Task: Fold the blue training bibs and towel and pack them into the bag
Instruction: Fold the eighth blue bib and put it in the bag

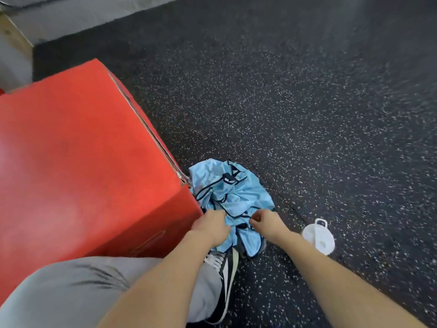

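Red box [78, 147]: left half of frame. Left hand [211, 227]: lower centre, closed on the bibs [230, 195], a crumpled blue heap on the floor [307, 102] by the box corner. Right hand [266, 222]: pinching the heap's near edge. White bottle [319, 237]: lower right, apart.

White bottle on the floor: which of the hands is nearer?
Right. The right hand grips the blue bibs just beside the white bottle; the left hand is farther off, by the red box.

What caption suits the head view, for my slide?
Both hands gather crumpled blue bibs beside a red box.
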Action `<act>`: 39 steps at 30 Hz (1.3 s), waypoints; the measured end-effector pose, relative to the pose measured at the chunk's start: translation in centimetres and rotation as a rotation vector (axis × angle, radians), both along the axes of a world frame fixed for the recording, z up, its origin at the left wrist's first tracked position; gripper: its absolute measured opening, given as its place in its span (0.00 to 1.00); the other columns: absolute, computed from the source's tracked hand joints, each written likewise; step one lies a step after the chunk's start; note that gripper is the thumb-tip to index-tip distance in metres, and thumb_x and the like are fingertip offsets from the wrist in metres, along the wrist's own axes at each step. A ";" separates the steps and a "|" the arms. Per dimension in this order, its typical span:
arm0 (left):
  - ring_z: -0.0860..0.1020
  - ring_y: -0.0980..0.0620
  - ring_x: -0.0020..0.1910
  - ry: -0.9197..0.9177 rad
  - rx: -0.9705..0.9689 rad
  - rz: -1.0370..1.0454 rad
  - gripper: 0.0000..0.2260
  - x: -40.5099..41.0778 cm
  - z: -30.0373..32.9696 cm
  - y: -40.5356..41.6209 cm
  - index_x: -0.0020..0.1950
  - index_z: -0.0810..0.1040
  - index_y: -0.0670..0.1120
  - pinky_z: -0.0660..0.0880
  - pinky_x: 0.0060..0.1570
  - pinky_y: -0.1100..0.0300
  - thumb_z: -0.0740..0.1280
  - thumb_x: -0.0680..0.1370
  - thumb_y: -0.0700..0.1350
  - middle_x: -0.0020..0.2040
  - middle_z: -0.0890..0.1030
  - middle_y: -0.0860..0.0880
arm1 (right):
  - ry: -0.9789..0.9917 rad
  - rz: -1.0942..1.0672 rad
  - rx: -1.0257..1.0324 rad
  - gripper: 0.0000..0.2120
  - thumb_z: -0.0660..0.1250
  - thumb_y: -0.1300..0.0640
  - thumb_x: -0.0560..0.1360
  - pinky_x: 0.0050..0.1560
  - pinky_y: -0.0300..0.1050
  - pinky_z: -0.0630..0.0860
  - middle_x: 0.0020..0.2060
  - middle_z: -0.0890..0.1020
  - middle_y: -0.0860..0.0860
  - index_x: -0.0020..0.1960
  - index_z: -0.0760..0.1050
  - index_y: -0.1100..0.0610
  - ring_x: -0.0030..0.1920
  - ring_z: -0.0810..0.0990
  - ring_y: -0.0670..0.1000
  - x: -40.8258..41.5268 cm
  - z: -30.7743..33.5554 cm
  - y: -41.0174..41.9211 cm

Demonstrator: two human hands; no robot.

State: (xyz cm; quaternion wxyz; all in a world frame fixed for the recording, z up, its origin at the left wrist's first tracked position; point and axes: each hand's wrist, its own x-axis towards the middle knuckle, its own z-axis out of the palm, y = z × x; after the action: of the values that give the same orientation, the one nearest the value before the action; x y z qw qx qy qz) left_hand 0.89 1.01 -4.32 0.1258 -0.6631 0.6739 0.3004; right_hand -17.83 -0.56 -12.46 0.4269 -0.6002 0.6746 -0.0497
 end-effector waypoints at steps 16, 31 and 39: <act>0.79 0.38 0.57 0.013 0.004 0.219 0.10 -0.9 -5.8 -2.6 0.62 0.71 0.45 0.75 0.51 0.50 0.61 0.81 0.44 0.59 0.79 0.41 | -0.133 -0.049 -0.182 0.28 0.68 0.54 0.79 0.44 0.51 0.78 0.40 0.84 0.55 0.75 0.63 0.52 0.41 0.81 0.53 6.9 -5.6 -11.4; 0.79 0.39 0.57 0.083 -0.090 0.285 0.15 -0.5 -1.5 -1.7 0.67 0.70 0.48 0.77 0.52 0.50 0.63 0.81 0.47 0.60 0.80 0.43 | -0.153 0.039 -0.134 0.10 0.67 0.56 0.78 0.41 0.44 0.79 0.34 0.83 0.52 0.39 0.77 0.56 0.36 0.84 0.49 4.1 0.8 -9.5; 0.79 0.42 0.58 0.321 -0.314 0.388 0.21 -0.1 5.6 0.6 0.71 0.70 0.48 0.76 0.59 0.51 0.67 0.78 0.44 0.57 0.82 0.44 | -0.151 0.100 -0.305 0.10 0.69 0.51 0.77 0.31 0.36 0.70 0.34 0.85 0.51 0.41 0.82 0.55 0.28 0.75 0.40 0.5 14.2 -6.1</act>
State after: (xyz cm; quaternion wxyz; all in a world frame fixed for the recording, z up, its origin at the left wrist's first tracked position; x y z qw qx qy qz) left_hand 0.78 1.62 1.31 -0.1463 -0.7350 0.5842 0.3117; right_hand -17.34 -6.65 1.70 0.3824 -0.6854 0.5944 -0.1751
